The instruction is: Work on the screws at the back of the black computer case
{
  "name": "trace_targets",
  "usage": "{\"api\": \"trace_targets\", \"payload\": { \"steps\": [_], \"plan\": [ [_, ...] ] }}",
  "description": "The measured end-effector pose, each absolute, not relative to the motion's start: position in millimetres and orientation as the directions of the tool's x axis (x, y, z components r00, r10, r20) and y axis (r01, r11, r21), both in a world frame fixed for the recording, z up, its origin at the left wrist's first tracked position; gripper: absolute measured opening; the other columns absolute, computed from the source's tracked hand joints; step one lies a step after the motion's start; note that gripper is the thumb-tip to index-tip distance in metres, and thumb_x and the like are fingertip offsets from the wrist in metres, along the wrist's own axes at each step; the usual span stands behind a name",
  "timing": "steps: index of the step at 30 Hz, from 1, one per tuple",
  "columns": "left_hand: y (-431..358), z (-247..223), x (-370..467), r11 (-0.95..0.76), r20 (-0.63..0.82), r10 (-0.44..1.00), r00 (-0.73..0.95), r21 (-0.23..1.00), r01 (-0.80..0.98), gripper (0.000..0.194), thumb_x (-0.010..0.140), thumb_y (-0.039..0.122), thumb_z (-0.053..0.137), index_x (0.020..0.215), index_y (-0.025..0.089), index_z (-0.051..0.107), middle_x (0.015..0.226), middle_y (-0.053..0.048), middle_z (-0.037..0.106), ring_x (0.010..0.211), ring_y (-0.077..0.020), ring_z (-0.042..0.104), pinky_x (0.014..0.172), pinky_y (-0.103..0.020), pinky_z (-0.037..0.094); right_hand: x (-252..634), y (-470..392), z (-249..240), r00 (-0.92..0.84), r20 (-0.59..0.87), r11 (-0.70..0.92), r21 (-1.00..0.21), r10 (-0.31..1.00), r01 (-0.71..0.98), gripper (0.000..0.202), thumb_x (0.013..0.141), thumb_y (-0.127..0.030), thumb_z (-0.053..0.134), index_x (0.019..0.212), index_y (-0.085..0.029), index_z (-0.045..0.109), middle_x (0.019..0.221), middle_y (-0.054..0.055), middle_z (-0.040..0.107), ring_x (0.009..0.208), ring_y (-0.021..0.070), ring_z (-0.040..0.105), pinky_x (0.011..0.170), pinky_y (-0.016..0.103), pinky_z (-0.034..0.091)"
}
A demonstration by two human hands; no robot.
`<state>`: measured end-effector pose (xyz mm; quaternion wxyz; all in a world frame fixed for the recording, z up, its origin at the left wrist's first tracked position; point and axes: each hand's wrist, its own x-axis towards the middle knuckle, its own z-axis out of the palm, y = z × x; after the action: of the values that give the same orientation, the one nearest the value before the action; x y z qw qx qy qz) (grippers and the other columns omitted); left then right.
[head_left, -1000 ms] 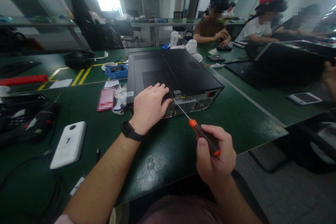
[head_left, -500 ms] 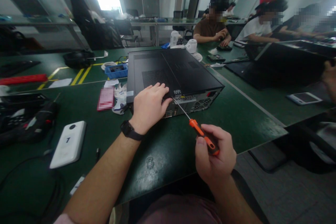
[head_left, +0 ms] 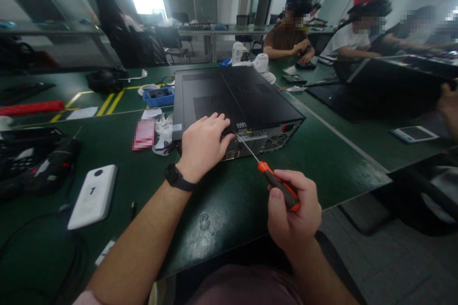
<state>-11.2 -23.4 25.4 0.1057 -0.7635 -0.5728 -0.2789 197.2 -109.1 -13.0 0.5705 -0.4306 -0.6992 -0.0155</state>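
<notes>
A black desktop computer case (head_left: 246, 90) lies flat on the green table, its metal back panel with a fan grille facing me. My left hand (head_left: 205, 140) rests over the case's near edge, fingers laid out and thumb apart beside the screwdriver's tip. In my right hand (head_left: 296, 209) is a screwdriver (head_left: 266, 170) with an orange and dark handle, my thumb and fingers closed about the handle. Its thin shaft slants up and left to the top of the back panel. The exact spot under the tip is too small to make out.
To the left are a white power bank (head_left: 93, 198), a dark power tool (head_left: 59, 159), a blue parts bin (head_left: 159, 97) and crumpled white gloves (head_left: 163, 136). A phone (head_left: 414, 134) and a large black panel (head_left: 358, 95) lie right. Other people sit across the table.
The screwdriver's handle has turned about its own axis, now showing more of its dark side. My right fingers have shifted slightly on it; my left hand has stayed put.
</notes>
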Motion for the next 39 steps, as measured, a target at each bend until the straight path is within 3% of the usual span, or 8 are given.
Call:
{"api": "trace_targets", "payload": {
  "steps": [7,15,22,29,35,39],
  "plan": [
    [-23,24,-12,-0.327,0.558,0.807,0.193,0.150,0.933,0.029,0.098,0.031,0.066,0.123,0.018,0.073,0.140,-0.010,0.072,0.136,-0.0275,0.065,0.118,-0.045,0.050,199,-109,-19,0.092,0.802,0.566,-0.493,0.590,0.661,0.017,0.098,-0.028,0.063,0.114,-0.022,0.067,0.084,0.001,0.075,0.066,0.0165,0.075,0.060,0.027,0.059],
    [-23,24,-11,-0.325,0.554,0.810,0.192,0.151,0.934,0.029,0.098,0.030,0.066,0.124,0.019,0.073,0.140,-0.010,0.072,0.136,-0.0271,0.064,0.119,-0.044,0.049,197,-109,-13,0.036,0.802,0.626,-0.493,0.596,0.605,0.026,0.094,-0.021,0.062,0.119,-0.020,0.063,0.098,0.006,0.075,0.080,0.0199,0.078,0.068,0.033,0.064],
    [-23,25,-11,-0.318,0.545,0.817,0.187,0.157,0.935,0.029,0.098,0.032,0.066,0.124,0.021,0.073,0.141,-0.009,0.072,0.137,-0.0267,0.064,0.119,-0.044,0.049,200,-110,-20,0.068,0.790,0.573,-0.498,0.609,0.651,0.016,0.100,-0.025,0.061,0.114,-0.021,0.067,0.088,0.002,0.077,0.066,0.0160,0.075,0.060,0.027,0.061],
    [-23,25,-12,-0.320,0.541,0.819,0.189,0.159,0.934,0.029,0.098,0.032,0.066,0.125,0.020,0.073,0.141,-0.009,0.071,0.136,-0.0269,0.064,0.119,-0.044,0.049,199,-111,-17,0.021,0.803,0.645,-0.493,0.595,0.584,0.027,0.094,-0.021,0.061,0.121,-0.019,0.063,0.098,0.007,0.076,0.080,0.0201,0.078,0.067,0.032,0.064],
    [-23,25,-11,-0.320,0.541,0.819,0.190,0.156,0.935,0.029,0.099,0.032,0.066,0.124,0.020,0.073,0.142,-0.009,0.071,0.137,-0.0269,0.064,0.119,-0.044,0.049,199,-110,-24,0.117,0.789,0.545,-0.515,0.603,0.662,0.020,0.097,-0.028,0.064,0.115,-0.021,0.067,0.084,0.001,0.076,0.063,0.0161,0.075,0.056,0.027,0.060],
    [-24,27,-11,-0.318,0.538,0.821,0.189,0.156,0.935,0.029,0.099,0.031,0.065,0.124,0.020,0.073,0.141,-0.009,0.071,0.136,-0.0273,0.064,0.118,-0.045,0.049,199,-111,-24,0.111,0.779,0.553,-0.530,0.617,0.642,0.023,0.098,-0.030,0.063,0.119,-0.021,0.065,0.086,0.002,0.075,0.065,0.0168,0.075,0.056,0.028,0.059]
  ]
}}
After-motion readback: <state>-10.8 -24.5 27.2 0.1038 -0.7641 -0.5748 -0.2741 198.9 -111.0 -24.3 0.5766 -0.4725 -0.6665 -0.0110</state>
